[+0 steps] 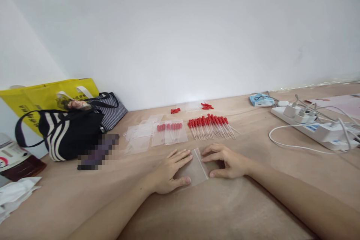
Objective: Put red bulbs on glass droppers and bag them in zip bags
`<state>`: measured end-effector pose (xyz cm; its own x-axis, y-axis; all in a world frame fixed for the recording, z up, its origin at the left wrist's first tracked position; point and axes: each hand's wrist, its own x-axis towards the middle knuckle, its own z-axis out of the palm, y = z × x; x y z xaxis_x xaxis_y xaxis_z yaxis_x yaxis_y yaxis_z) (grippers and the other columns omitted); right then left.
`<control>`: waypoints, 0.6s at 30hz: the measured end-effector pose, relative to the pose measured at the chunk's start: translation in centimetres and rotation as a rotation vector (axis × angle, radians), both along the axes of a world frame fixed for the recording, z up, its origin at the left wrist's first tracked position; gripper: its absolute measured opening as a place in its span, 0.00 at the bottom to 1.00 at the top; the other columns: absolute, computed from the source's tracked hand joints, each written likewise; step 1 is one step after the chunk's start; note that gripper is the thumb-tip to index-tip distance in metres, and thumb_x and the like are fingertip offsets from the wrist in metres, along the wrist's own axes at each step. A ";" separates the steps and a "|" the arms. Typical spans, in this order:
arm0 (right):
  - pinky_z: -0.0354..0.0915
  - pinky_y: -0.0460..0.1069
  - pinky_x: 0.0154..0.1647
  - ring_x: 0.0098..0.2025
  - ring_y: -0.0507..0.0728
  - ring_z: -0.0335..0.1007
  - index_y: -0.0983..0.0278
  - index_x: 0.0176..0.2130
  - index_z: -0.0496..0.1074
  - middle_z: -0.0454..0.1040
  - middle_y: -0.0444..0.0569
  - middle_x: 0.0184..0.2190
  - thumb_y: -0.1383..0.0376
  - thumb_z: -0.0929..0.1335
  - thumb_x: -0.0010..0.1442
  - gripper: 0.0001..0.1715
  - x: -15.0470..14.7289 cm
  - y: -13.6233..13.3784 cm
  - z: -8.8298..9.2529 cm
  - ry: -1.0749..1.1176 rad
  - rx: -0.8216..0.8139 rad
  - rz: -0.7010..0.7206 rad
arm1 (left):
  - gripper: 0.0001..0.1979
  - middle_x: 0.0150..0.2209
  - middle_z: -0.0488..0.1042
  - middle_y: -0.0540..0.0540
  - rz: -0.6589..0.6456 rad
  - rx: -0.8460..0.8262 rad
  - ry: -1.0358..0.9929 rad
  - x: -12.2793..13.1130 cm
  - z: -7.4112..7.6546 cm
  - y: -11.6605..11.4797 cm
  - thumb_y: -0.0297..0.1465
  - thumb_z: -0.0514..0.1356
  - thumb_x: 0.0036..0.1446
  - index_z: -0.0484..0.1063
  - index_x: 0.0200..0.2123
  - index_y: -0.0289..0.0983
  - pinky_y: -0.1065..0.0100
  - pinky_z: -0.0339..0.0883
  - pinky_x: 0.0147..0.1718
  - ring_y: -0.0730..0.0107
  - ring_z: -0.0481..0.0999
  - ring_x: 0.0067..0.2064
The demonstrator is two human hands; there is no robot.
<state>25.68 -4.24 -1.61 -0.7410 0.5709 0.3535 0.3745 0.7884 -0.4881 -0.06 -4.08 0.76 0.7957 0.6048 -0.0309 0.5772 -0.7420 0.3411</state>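
A clear zip-lock bag (196,174) lies flat on the table in front of me, its seal edge facing right. My left hand (174,172) rests on it, palm down, fingers stretched and thumb spread. At the seal edge is my right hand (225,160), fingers bent and apart from the thumb, fingertips at the bag's edge. Just beyond the hands, many droppers with red rubber bulbs (209,122) lie in a row, tips toward me. Left of them, bagged droppers (171,126) lie in clear bags, beside a spread of clear bags (139,137).
Loose red bulbs (206,106) and clear tubes (193,106) lie near the wall. A power strip (312,129) with cables and a blue mask (261,100) sit at right. At left are a black bag (70,133), a yellow bag (30,101), a bottle (21,157) and tissues (17,195).
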 end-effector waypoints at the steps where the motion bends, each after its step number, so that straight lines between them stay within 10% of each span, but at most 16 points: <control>1: 0.57 0.54 0.48 0.47 0.58 0.61 0.63 0.47 0.68 0.66 0.54 0.46 0.53 0.67 0.49 0.28 -0.1 -0.1 0.1 -0.002 0.009 0.009 | 0.31 0.61 0.47 0.48 -0.004 -0.003 -0.003 0.0 0.0 0.0 0.46 0.50 0.54 0.47 0.59 0.44 0.53 0.35 0.58 0.60 0.45 0.61; 18: 0.43 0.59 0.56 0.58 0.63 0.48 0.54 0.48 0.66 0.45 0.49 0.61 0.51 0.69 0.44 0.31 -1.4 -0.9 1.6 -0.128 0.058 0.159 | 0.34 0.61 0.49 0.45 0.058 -0.011 -0.091 -0.6 0.3 -0.1 0.45 0.52 0.54 0.44 0.60 0.41 0.54 0.36 0.58 0.59 0.46 0.61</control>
<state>24.26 -5.15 -0.06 -0.8612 0.4246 0.2794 0.2994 0.8679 -0.3963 -0.70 -4.23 1.11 0.7595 0.6497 0.0330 0.5850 -0.7042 0.4023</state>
